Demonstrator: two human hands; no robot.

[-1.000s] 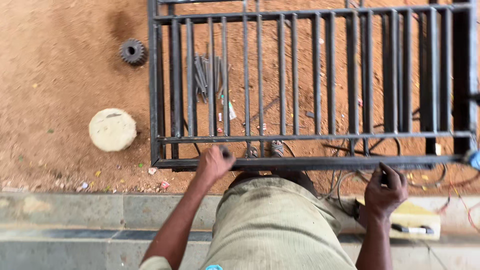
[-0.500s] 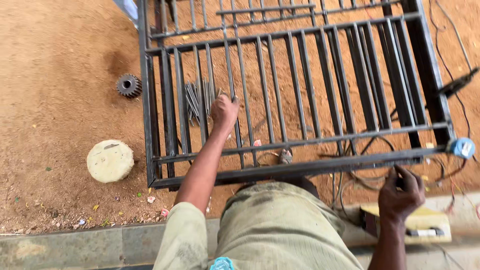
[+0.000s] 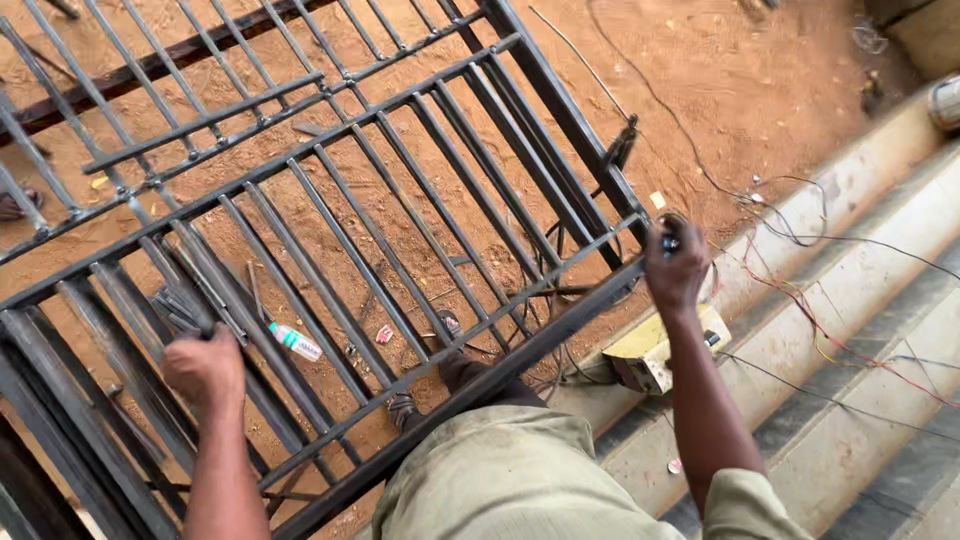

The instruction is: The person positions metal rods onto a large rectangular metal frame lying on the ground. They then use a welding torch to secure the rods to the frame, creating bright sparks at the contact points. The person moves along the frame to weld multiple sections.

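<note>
A person stands over a dark metal grille (image 3: 330,190) lying flat on red earth (image 3: 720,80), its near frame bar crossing in front of their knees. The left hand (image 3: 205,370) reaches between the bars at the near left, curled narrow over a bundle of thin grey rods (image 3: 180,308) resting under the grille; whether the fingers have fully closed on them cannot be told from this angle. The right hand (image 3: 675,268) is closed around a small dark tool with a blue tip (image 3: 670,243) at the grille's right corner, where thin cables (image 3: 800,215) trail off toward the concrete steps (image 3: 850,290). A yellow box-like machine (image 3: 660,345) sits on the step just beside that hand, and a small plastic bottle (image 3: 295,342) lies on the earth between the bars.

Lifting one rod cleanly appears to call for pinching it near its end and drawing it along the gap between bars rather than across them, while the right hand holds its tool clear of the frame and the loose cables.
</note>
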